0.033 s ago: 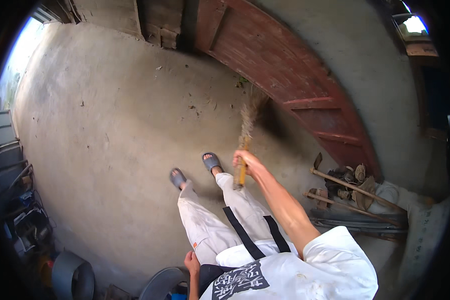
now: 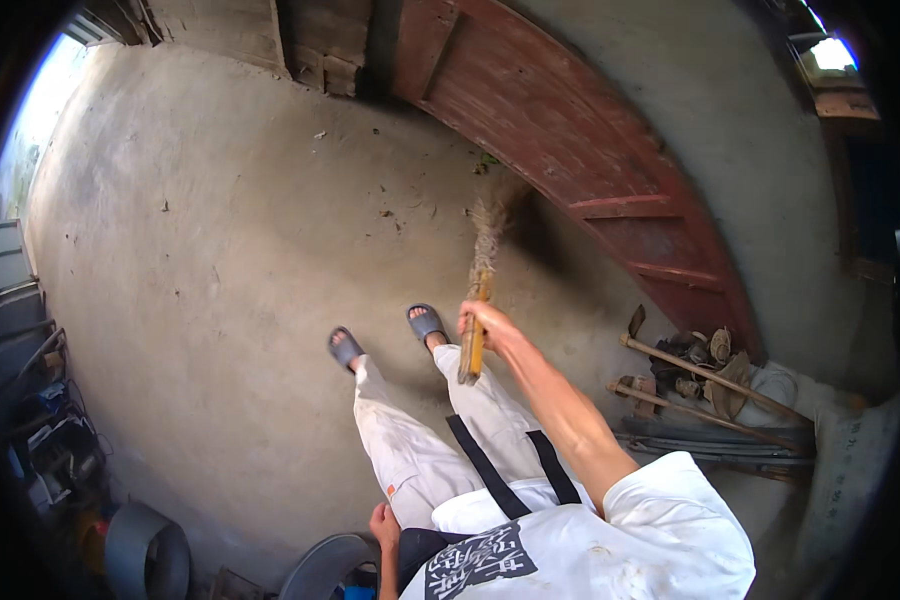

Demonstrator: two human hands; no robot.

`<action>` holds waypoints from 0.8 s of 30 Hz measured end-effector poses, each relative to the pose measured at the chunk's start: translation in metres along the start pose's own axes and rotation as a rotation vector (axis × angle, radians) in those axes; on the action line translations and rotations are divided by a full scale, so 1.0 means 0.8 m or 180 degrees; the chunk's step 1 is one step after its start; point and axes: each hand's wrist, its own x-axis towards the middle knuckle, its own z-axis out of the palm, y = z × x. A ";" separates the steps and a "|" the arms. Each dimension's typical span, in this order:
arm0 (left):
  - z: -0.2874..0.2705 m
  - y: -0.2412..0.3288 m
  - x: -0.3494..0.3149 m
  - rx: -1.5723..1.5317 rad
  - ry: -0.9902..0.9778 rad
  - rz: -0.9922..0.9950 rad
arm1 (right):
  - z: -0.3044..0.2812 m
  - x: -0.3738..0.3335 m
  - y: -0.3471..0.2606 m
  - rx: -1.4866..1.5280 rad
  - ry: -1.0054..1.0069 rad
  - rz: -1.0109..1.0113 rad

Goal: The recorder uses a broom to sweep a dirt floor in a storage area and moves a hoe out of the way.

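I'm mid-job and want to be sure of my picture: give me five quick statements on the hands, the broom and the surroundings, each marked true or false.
1. The right hand grips the broom. True.
2. The left hand also grips the broom. False: the left hand is beside the light trousers, away from it.
3. The person wears grey sandals. True.
4. The long-handled tools lie at the picture's left. False: the long-handled tools lie at its right.
5. The broom's bristles point toward the person. False: they point away.

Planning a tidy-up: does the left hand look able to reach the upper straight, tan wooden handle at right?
Probably not: the bare right arm lies between the left hand and that handle.
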 end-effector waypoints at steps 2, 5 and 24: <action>-0.019 -0.012 0.028 -0.0132 -0.0019 -0.0138 | 0.048 -0.005 0.001 -0.0406 -0.0127 0.0266; -0.068 -0.024 0.056 -0.0013 -0.0001 -0.0215 | 0.053 -0.041 0.002 -0.1697 -0.0245 -0.0041; -0.235 0.082 0.126 -0.1148 -0.0310 -0.1031 | 0.228 -0.008 -0.024 -0.1604 -0.0276 -0.0102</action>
